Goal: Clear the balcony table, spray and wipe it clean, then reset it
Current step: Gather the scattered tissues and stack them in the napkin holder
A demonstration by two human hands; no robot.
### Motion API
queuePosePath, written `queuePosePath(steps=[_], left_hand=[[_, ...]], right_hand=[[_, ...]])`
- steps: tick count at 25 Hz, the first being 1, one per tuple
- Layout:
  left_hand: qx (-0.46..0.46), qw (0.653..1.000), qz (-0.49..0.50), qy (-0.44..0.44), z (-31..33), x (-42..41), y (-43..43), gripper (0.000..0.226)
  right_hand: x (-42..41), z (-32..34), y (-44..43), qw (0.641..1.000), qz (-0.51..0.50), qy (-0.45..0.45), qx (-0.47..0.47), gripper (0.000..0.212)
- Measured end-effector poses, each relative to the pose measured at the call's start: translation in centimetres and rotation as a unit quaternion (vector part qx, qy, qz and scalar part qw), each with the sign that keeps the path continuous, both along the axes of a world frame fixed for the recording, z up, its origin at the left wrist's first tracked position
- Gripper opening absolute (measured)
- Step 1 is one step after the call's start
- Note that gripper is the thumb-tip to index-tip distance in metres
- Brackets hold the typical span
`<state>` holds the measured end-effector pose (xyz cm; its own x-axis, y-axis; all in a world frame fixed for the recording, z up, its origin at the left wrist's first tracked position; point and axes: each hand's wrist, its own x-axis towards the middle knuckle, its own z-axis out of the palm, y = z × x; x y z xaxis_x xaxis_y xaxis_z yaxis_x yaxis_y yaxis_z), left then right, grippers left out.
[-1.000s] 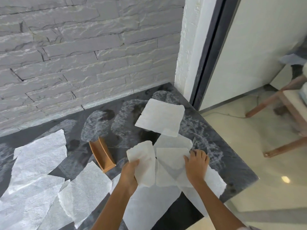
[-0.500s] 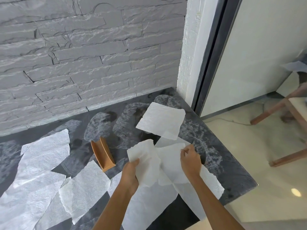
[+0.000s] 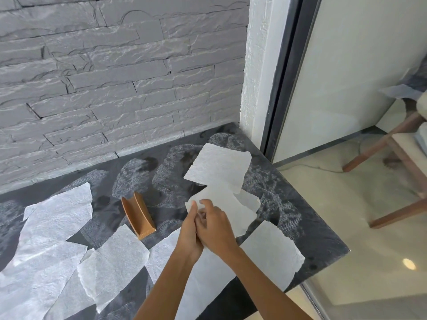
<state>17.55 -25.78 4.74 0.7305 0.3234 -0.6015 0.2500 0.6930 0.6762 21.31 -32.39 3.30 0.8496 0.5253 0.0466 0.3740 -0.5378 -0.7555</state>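
White tissue sheet (image 3: 231, 205) pinched by both hands' fingers (image 3: 208, 203), right hand (image 3: 215, 229) overlapping left hand (image 3: 188, 233).

A grey stone wall (image 3: 104, 77) fills ten o'clock, a white pillar (image 3: 258, 65) at twelve. A wooden chair (image 3: 397, 213) stands at three o'clock

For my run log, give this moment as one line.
phase: clearing | left hand, right hand: gripping one paper sheet | table: other sheets, wooden holder

2 slender bare forearms (image 3: 261, 276); left hand (image 3: 188, 229) and right hand (image 3: 216, 228) also bare.
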Motion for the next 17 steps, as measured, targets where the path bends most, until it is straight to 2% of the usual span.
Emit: queuePosePath(steps=[3,5,7,9,11,13,15,17], left_hand=[[0.088,0.995,0.011,0.051,-0.5,0.2,-0.2,0.031],[0.08,0.995,0.035,0.053,-0.8,0.2,-0.4,0.023],[0.077,0.993,0.043,0.073,-1.1,0.0,-0.5,0.019],[0.08,0.992,0.04,0.085,-1.5,-0.2,-0.6,0.017],[0.07,0.993,0.038,0.085,-1.8,-0.4,-0.6,0.017],[0.065,0.992,0.041,0.099,-2.0,-0.6,-0.6,0.015],[0.059,0.992,0.045,0.106,-2.1,-0.7,-0.5,0.015],[0.052,0.992,0.046,0.106,-2.1,-0.8,-0.3,0.015]], right_hand=[[0.2,-0.9,-1.5,0.992,0.006,0.098,0.085,0.028],[1.3,-2.0,-3.8,0.988,-0.059,0.093,0.11,0.025],[2.5,-3.6,-7.3,0.987,-0.15,0.038,0.043,0.022],[3.7,-5.6,-11.2,0.972,-0.224,0.011,-0.076,0.026],[4.2,-7.1,-14.4,0.942,-0.24,0.023,-0.233,0.037],[4.2,-7.9,-15.9,0.914,-0.236,0.048,-0.325,0.045],[4.4,-8.1,-16.2,0.914,-0.247,0.085,-0.31,0.041],[4.9,-7.4,-15.9,0.924,-0.278,0.142,-0.221,0.02]])
